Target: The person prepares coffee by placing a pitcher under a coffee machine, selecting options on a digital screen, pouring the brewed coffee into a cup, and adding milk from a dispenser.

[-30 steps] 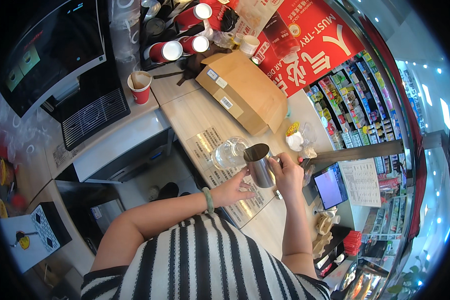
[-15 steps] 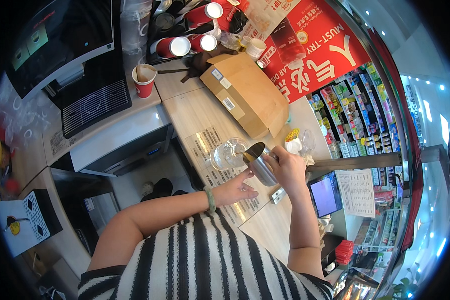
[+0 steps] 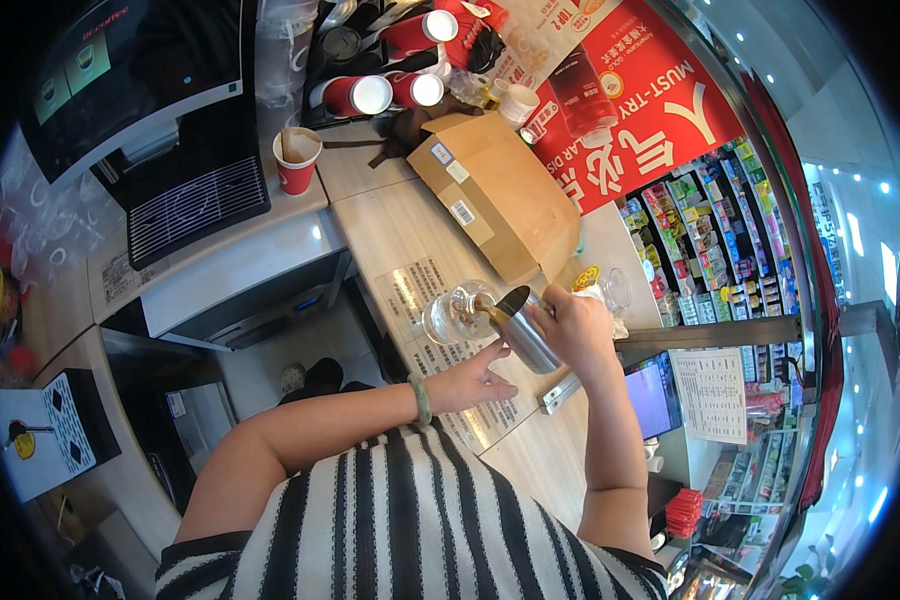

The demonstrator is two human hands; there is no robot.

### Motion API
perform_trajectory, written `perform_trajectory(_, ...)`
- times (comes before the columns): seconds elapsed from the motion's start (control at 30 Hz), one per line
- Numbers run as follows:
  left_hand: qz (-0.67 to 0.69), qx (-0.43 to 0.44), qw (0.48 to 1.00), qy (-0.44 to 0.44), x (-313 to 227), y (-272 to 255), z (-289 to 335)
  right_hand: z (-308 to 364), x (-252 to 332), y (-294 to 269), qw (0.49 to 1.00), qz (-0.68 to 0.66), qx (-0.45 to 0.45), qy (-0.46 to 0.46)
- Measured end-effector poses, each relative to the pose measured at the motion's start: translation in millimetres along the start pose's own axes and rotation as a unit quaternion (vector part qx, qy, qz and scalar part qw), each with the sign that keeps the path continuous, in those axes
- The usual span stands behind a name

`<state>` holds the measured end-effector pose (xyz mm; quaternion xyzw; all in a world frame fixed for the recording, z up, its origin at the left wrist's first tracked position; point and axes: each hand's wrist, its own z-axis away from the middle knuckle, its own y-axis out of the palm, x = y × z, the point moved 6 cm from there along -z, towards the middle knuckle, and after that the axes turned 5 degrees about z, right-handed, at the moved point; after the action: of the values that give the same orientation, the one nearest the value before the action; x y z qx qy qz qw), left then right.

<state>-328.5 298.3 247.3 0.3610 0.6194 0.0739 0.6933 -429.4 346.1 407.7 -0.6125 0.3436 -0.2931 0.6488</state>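
Observation:
My right hand (image 3: 580, 328) grips a stainless steel pitcher (image 3: 526, 338), tilted to the left. Its lip meets the mouth of a clear plastic cup (image 3: 452, 318), which leans on its side toward the pitcher. Brown liquid shows at the pitcher's lip and just inside the cup's mouth. Below the cup, my left hand (image 3: 470, 384) is open, its fingers apart and their tips close to the pitcher's lower side. A green bangle (image 3: 421, 400) circles that wrist. Whether the left fingertips touch the cup or pitcher I cannot tell.
An opened cardboard box (image 3: 520, 200) lies beyond the cup. A coffee machine (image 3: 150, 110) stands at the upper left, with a red paper cup (image 3: 295, 170) beside it. Clear lids (image 3: 616, 288) lie right of the box. A tablet screen (image 3: 652, 396) stands beyond my right forearm.
The pitcher is tipped a little further over the cup, and more brown liquid shows at the cup's mouth. My left hand has hardly moved. The whole view has shifted slightly.

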Motion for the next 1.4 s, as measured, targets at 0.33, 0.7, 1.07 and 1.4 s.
perform_trajectory(0.33,-0.002,-0.006,1.000,-0.003,-3,-1,-2,-19,6,-3,0.996,0.056,0.065,0.008)
perform_trajectory(0.7,0.020,0.002,1.000,-0.007,0,-2,-5,-29,11,-1,0.994,0.078,0.080,-0.002)
perform_trajectory(1.07,0.061,0.019,0.998,0.000,-5,-4,-7,-51,34,-3,0.984,0.121,0.125,-0.042)
perform_trajectory(1.4,0.036,0.003,0.999,-0.011,-8,-4,-4,-55,45,-5,0.976,0.149,0.148,-0.048)
